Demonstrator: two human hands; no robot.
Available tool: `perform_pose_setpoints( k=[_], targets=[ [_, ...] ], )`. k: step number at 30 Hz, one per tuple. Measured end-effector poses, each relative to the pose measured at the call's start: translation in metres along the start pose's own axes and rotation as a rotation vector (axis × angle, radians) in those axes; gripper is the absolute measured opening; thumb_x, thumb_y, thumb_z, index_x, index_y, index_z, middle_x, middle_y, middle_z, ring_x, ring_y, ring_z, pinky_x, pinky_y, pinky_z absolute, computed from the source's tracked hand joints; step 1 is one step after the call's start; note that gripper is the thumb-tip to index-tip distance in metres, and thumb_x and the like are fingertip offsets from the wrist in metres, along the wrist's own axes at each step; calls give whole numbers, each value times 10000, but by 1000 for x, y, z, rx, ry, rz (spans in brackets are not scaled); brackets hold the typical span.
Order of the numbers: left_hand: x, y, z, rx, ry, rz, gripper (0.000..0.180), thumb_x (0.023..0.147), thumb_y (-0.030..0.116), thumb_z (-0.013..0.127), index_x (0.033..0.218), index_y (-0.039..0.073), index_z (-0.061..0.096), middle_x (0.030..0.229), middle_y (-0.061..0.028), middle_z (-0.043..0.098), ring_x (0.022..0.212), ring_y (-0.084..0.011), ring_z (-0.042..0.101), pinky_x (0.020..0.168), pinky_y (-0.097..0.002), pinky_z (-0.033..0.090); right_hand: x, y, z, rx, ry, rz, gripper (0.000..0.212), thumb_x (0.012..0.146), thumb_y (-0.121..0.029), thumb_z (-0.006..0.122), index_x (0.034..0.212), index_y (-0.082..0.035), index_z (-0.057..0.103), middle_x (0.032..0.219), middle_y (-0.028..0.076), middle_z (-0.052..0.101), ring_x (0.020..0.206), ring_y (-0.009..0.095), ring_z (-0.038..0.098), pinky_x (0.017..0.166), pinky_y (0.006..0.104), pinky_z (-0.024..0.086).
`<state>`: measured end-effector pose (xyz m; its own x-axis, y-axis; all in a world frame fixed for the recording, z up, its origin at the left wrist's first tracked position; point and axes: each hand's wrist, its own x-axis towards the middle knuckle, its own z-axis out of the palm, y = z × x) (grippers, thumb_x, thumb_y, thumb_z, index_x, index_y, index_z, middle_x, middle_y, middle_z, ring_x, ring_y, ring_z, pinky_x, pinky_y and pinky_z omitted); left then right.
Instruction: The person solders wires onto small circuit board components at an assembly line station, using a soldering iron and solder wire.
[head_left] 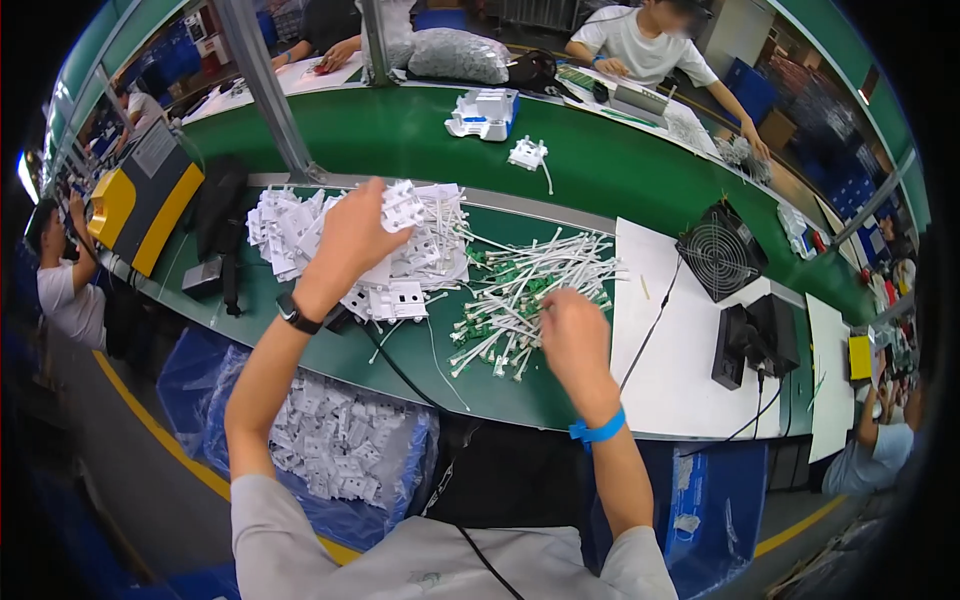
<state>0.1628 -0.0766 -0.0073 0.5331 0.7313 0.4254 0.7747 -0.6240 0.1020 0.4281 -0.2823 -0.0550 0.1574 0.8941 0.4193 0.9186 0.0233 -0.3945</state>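
My left hand point(360, 238) is raised over a heap of white plastic housings point(285, 225) and grips one white plastic housing point(403, 206) by its side. At the right edge of a pile of small green circuit boards with white cables point(530, 285), my right hand point(577, 338) has its fingers curled together. What those fingers hold, if anything, is hidden. A single white housing with a cable point(528, 153) lies on the green conveyor belt point(390, 130), near a larger white and blue part point(484, 114).
A black fan point(720, 255) and black power adapters point(755, 340) stand on the right, by white board point(650, 380). A yellow and grey machine point(150, 195) stands left. Below the bench is a blue-lined bin of white housings point(340, 440). Other people work across the belt.
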Motion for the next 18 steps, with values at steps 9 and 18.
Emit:
perform_pose_setpoints(
  k=[9, 18],
  targets=[
    [-20, 46, -14, -871, 86, -105, 479, 791, 233, 882, 1043, 5, 545, 958, -101, 665, 841, -197, 641, 758, -338, 525, -37, 52, -18, 96, -137, 102, 167, 833, -68, 763, 969, 2, 696, 959, 153, 623, 929, 330, 642, 810, 413, 518],
    [-42, 101, -6, -1372, -235, -330, 485, 903, 260, 812, 1189, -19, 537, 1058, -94, 685, 929, -127, 676, 786, -275, 558, -29, 55, -35, 381, 76, 295, 88, 909, -47, 698, 963, 6, 651, 873, 156, 707, 779, 291, 677, 725, 365, 529]
  ],
)
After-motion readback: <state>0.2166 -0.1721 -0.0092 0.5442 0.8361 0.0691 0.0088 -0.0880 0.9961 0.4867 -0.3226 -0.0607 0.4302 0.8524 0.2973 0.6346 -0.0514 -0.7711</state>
